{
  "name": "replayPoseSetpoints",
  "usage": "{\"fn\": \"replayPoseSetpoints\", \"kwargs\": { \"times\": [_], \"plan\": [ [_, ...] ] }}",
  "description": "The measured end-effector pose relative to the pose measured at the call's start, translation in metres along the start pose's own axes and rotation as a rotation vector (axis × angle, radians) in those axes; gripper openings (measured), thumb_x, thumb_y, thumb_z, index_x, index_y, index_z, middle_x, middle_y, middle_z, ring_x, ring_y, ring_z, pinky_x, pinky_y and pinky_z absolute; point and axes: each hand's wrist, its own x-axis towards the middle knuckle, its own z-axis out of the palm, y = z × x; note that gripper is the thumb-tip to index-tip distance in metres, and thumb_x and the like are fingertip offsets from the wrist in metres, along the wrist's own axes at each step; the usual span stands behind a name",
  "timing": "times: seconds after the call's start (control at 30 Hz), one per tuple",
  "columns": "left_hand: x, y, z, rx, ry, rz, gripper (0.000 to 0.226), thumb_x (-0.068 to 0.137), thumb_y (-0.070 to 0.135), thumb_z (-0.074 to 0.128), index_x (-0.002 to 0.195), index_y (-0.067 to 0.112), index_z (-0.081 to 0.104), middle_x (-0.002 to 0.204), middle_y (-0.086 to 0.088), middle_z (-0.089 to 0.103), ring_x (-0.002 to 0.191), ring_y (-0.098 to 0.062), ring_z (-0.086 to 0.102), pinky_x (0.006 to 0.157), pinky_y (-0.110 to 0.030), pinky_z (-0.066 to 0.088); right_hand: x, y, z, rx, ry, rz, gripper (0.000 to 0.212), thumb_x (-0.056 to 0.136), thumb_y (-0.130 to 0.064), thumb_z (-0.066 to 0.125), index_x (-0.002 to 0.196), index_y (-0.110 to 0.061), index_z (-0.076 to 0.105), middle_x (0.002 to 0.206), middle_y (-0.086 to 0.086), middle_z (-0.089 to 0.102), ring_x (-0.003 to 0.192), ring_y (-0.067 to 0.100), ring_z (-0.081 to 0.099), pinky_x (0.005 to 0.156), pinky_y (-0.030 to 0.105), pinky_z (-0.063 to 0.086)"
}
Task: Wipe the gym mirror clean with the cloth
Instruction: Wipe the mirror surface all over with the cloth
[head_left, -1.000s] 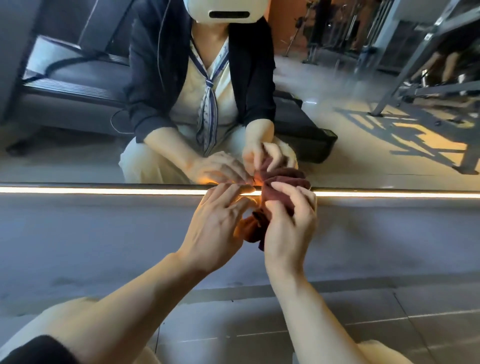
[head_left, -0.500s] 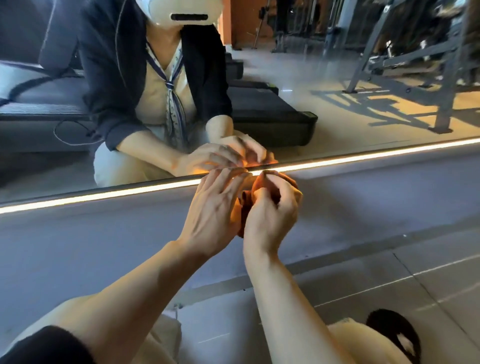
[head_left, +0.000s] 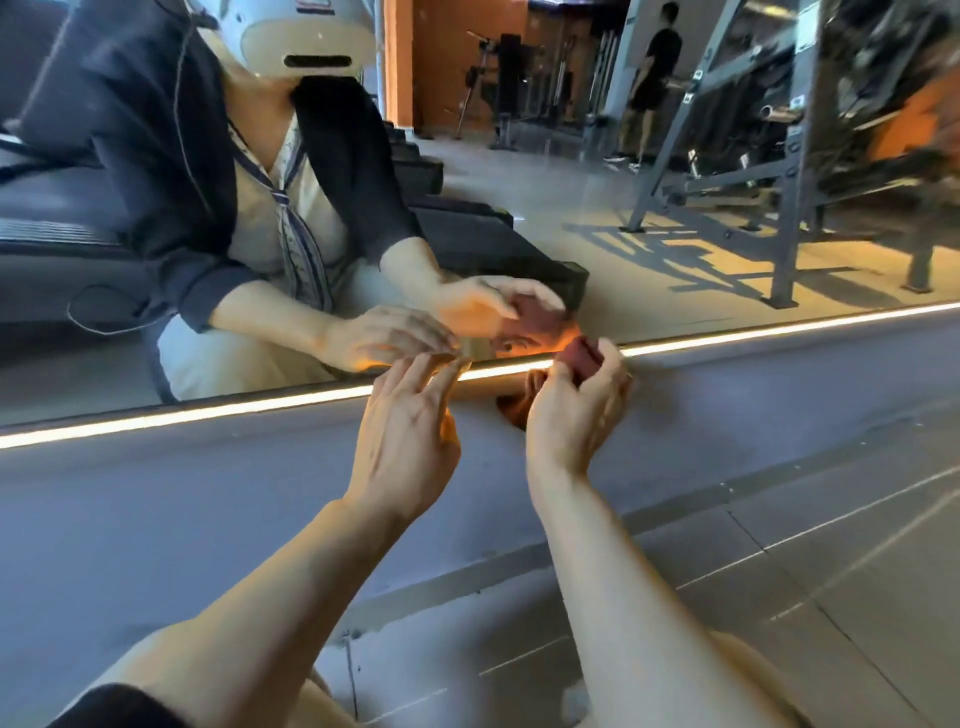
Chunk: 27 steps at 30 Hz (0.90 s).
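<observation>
A: Looking at the small dark-red cloth (head_left: 582, 358), I see it bunched inside the right hand (head_left: 574, 410), whose fingers curl around it. It is just in front of the glowing strip light (head_left: 208, 410) at the bottom edge of the large wall mirror (head_left: 649, 208).

B: And the left hand (head_left: 408, 431)?

A: It is beside the right one, fingers straight and loose, holding nothing. Its fingertips (head_left: 452, 366) reach up to the strip light; I cannot tell if they touch it.

B: How will the cloth handle, in your opinion?

A: It looks soft and light, with no stiffness; it folds into a ball easily. I think it cannot slip much, but as a ball it gives only a small wiping face.

B: So where should one take hold?

A: Better to flatten it as a pad under the palm and fingers, with the thumb pinching one edge. Then the pressure goes evenly on the glass. The mirror itself is hard and smooth, probably fragile at the low edge, so press gently there above the grey sloped base (head_left: 156, 519).
</observation>
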Motion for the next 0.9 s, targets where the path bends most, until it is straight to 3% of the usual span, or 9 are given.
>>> {"fn": "replayPoseSetpoints", "kwargs": {
  "times": [0.1, 0.27, 0.4, 0.47, 0.53, 0.63, 0.73, 0.8, 0.9],
  "plan": [
    [-0.002, -0.002, -0.003, 0.010, -0.003, -0.023, 0.061, 0.068, -0.006, 0.042, 0.123, 0.002, 0.067, 0.115, -0.016, 0.066, 0.098, -0.040, 0.060, 0.088, -0.048, 0.053, 0.008, -0.015, 0.010, -0.127, -0.036, -0.038, 0.033, 0.096, -0.001, 0.053, 0.129, -0.002, 0.052, 0.138, 0.020, 0.046, 0.124, 0.037, 0.045, 0.092, 0.027, 0.031],
    [-0.005, -0.003, -0.006, 0.018, 0.004, -0.025, 0.045, 0.069, -0.005, 0.050, 0.108, 0.006, 0.070, 0.103, -0.011, 0.066, 0.091, -0.034, 0.058, 0.083, -0.038, 0.045, -0.042, 0.007, 0.016, -0.224, -0.335, -0.383, 0.024, 0.077, 0.010, 0.060, 0.090, -0.008, 0.069, 0.110, 0.008, 0.057, 0.102, 0.030, 0.047, 0.082, 0.016, 0.032],
    [-0.007, -0.003, -0.011, 0.021, 0.015, -0.037, 0.052, 0.063, -0.015, 0.054, 0.110, 0.002, 0.069, 0.104, -0.015, 0.067, 0.093, -0.037, 0.058, 0.083, -0.040, 0.049, -0.030, -0.003, 0.011, -0.102, -0.199, -0.316, 0.039, 0.073, 0.019, 0.053, 0.096, -0.009, 0.066, 0.111, 0.004, 0.062, 0.097, 0.025, 0.046, 0.075, 0.000, 0.028],
    [-0.007, -0.005, -0.013, 0.027, 0.012, -0.038, 0.053, 0.063, -0.017, 0.056, 0.111, -0.001, 0.069, 0.105, -0.017, 0.067, 0.093, -0.039, 0.060, 0.084, -0.043, 0.051, -0.016, -0.006, 0.009, -0.096, -0.052, -0.264, 0.044, 0.077, 0.018, 0.056, 0.114, -0.006, 0.058, 0.123, 0.013, 0.061, 0.103, 0.030, 0.048, 0.074, 0.002, 0.026],
    [-0.008, -0.007, -0.014, 0.037, 0.012, -0.037, 0.052, 0.065, -0.014, 0.052, 0.112, 0.000, 0.069, 0.106, -0.016, 0.067, 0.095, -0.038, 0.058, 0.085, -0.043, 0.050, -0.007, -0.002, 0.010, -0.135, -0.028, -0.210, 0.046, 0.079, 0.015, 0.058, 0.120, -0.006, 0.054, 0.132, 0.014, 0.057, 0.111, 0.034, 0.049, 0.074, 0.008, 0.024],
    [-0.011, -0.011, -0.018, 0.051, 0.021, -0.047, 0.052, 0.064, -0.010, 0.046, 0.109, 0.002, 0.070, 0.106, -0.014, 0.066, 0.096, -0.035, 0.057, 0.084, -0.041, 0.050, -0.026, 0.003, 0.013, -0.160, -0.182, -0.315, 0.045, 0.069, 0.018, 0.056, 0.106, -0.007, 0.059, 0.125, 0.011, 0.058, 0.106, 0.030, 0.046, 0.070, 0.006, 0.030],
    [-0.014, -0.015, -0.023, 0.044, 0.036, -0.053, 0.058, 0.062, -0.005, 0.038, 0.109, 0.005, 0.070, 0.105, -0.011, 0.066, 0.096, -0.029, 0.051, 0.083, -0.035, 0.044, -0.050, 0.006, 0.017, -0.154, -0.468, -0.529, 0.039, 0.064, 0.011, 0.056, 0.095, -0.010, 0.065, 0.112, 0.006, 0.060, 0.099, 0.028, 0.047, 0.077, 0.017, 0.033],
    [-0.014, -0.016, -0.025, 0.054, 0.044, -0.065, 0.058, 0.061, -0.005, 0.039, 0.108, 0.006, 0.070, 0.106, -0.012, 0.066, 0.096, -0.029, 0.051, 0.082, -0.034, 0.043, -0.044, 0.003, 0.017, -0.113, -0.536, -0.517, 0.035, 0.066, 0.011, 0.058, 0.092, -0.011, 0.069, 0.104, 0.001, 0.059, 0.098, 0.029, 0.051, 0.077, 0.019, 0.035],
    [-0.017, -0.014, -0.025, 0.084, 0.027, -0.089, 0.057, 0.065, -0.012, 0.044, 0.112, 0.004, 0.071, 0.113, -0.015, 0.066, 0.101, -0.036, 0.056, 0.088, -0.041, 0.050, -0.022, 0.002, 0.014, -0.040, -0.296, -0.331, 0.037, 0.069, 0.016, 0.056, 0.093, -0.009, 0.068, 0.106, 0.002, 0.053, 0.103, 0.029, 0.049, 0.075, 0.017, 0.035]
  ]
}}
